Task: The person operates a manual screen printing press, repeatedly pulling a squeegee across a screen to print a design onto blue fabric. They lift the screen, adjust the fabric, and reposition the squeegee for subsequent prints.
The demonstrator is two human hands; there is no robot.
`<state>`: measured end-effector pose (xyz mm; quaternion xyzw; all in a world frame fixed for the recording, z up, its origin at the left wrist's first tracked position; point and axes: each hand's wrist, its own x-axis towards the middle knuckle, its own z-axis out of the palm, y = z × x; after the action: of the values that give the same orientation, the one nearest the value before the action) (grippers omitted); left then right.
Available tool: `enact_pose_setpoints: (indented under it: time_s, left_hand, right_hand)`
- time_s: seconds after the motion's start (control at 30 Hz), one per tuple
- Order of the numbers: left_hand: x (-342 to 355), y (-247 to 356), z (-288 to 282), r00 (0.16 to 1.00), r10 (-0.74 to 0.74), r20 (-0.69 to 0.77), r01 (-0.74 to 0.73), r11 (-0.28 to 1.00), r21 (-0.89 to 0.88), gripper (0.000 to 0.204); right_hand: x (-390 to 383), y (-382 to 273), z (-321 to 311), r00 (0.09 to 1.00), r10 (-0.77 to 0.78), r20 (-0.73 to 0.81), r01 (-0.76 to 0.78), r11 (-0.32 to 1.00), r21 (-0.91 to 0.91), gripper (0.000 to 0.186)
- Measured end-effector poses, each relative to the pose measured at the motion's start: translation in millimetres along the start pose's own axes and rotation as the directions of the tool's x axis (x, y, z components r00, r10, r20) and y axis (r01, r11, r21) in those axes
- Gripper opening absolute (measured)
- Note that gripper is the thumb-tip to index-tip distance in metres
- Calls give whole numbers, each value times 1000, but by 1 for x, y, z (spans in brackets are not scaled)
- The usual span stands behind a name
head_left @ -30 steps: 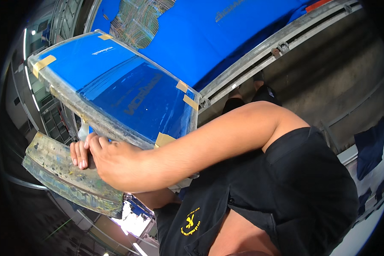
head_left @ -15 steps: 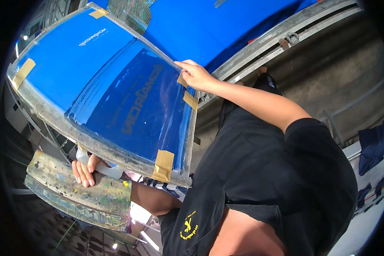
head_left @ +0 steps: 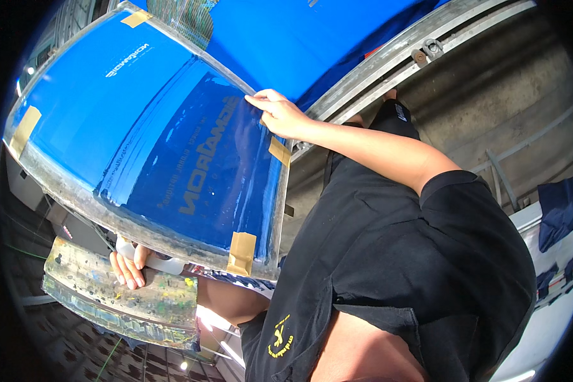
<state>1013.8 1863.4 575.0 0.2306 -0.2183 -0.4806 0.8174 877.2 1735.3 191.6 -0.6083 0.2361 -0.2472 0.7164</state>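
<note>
1. right grip (head_left: 279,116): thumb and fingers pinching the upper right edge of a blue framed screen (head_left: 165,153).
2. left grip (head_left: 128,267): fingers clasped over a paint-spattered board (head_left: 127,304), below the screen.
3. tape strips (head_left: 242,253): on the frame.
4. blue sheet (head_left: 280,41): beyond, beside metal rail (head_left: 363,89).

Here's the long worktable (head_left: 344,89), a bright blue sheet (head_left: 280,41) spread across its top, a streaky multicoloured patch (head_left: 188,22) showing at the far corner! A grey metal rail (head_left: 474,28) runs the edge, a small metal fitting (head_left: 433,48) sitting on it. Beyond the bare-looking floor (head_left: 484,95), navy fabric pieces (head_left: 559,210) lie on a white surface (head_left: 530,245).
</note>
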Motion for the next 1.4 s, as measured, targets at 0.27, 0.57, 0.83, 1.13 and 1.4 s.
enact_pose_setpoints:
  time_s: [0.27,0.57,0.83,1.13,1.4]
  left_hand:
    - [6,-1,-4,1000,-18,23,18,1000,2,21]
    - [8,-1,0,999,-24,36,23,999,28,20]
    - [12,-9,3,998,-35,46,34,999,27,20]
    - [1,-3,3,996,75,-43,-74,997,26,17]
    - [16,-27,-2,991,91,98,-90,996,-12,24]
  right_hand:
    - [-3,-1,2,996,54,72,-57,997,42,57]
    - [-2,-13,-6,985,156,71,-168,960,223,48]
    - [1,-14,-9,991,134,14,-134,966,221,31]
    - [8,-147,-52,996,-83,-39,91,927,363,27]
    - [-32,-345,-45,700,-583,412,696,686,-212,118]
